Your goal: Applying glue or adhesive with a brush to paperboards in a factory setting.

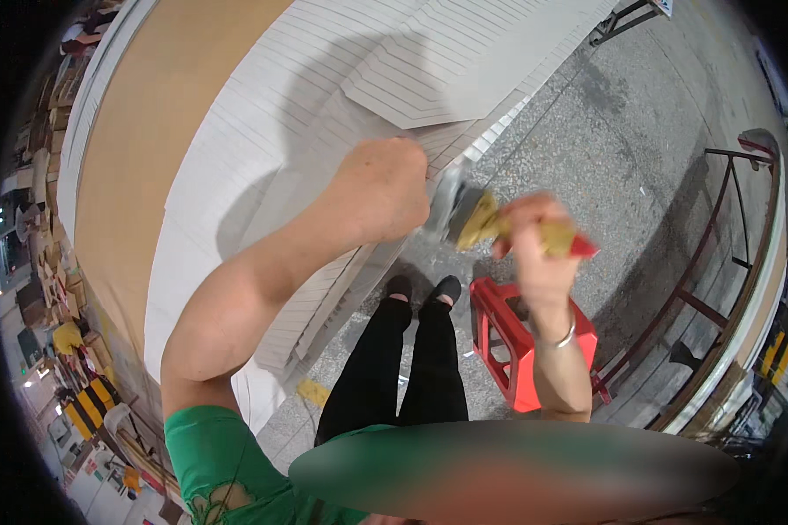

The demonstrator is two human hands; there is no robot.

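Observation:
My right hand point(538, 249) is wrapped round the yellow, red-ended handle of a flat paintbrush point(481, 223). The brush is smeared by motion, its grey metal band and pale bristle end pointing left. Close to that end, my left hand point(383, 190) is closed in a fist at the edge of a stack of pale sheets point(324, 302) with thin dark lines. Its fingertips are turned away, so what they hold, if anything, is hidden. Beyond the fist, a lined grey-white sheet with angled corners point(451, 74) lies on top of the stack.
A red plastic stool point(517, 372) stands on the speckled floor beneath my right arm. Brown board point(158, 114) lies along the left. To the right is a dark metal frame point(709, 227) by a curved-looking table edge. My feet point(425, 289) are below the stack's edge.

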